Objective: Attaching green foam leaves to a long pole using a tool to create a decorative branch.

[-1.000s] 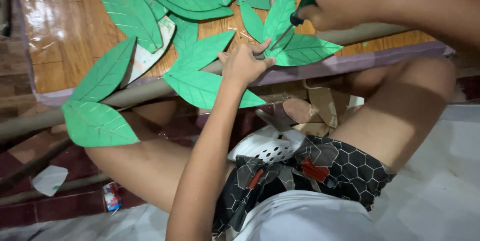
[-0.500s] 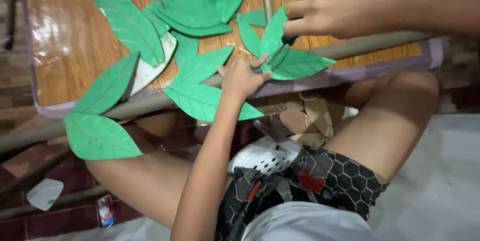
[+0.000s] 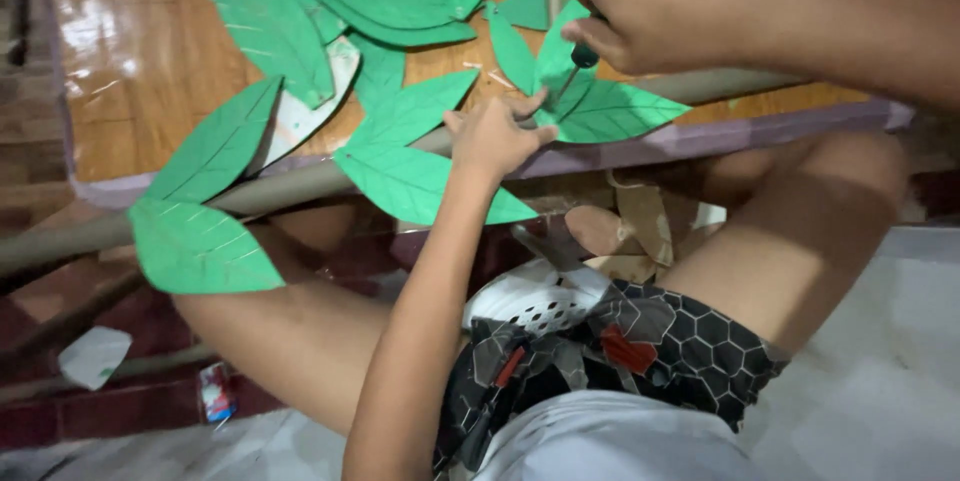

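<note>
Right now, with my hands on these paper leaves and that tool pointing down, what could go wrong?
The dark-handled tool in your right hand points down close to the fingertips of your left hand, so a slip could jab them. The green paper leaf beneath the tip might tear under hard pressure. The long grey tube lies along the wooden board edge and overhangs it; leaning on it could roll it off.

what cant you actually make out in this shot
- Head view: the dark-handled tool in the right hand; the fingers cover most of it, so its kind is unclear.
- Head view: the tool's tip; it is too thin and blurred against the green paper leaves.
- Head view: the long grey cardboard tube; the left edge cuts it off.
- Head view: what the left hand pins; its fingers hide it.
</note>
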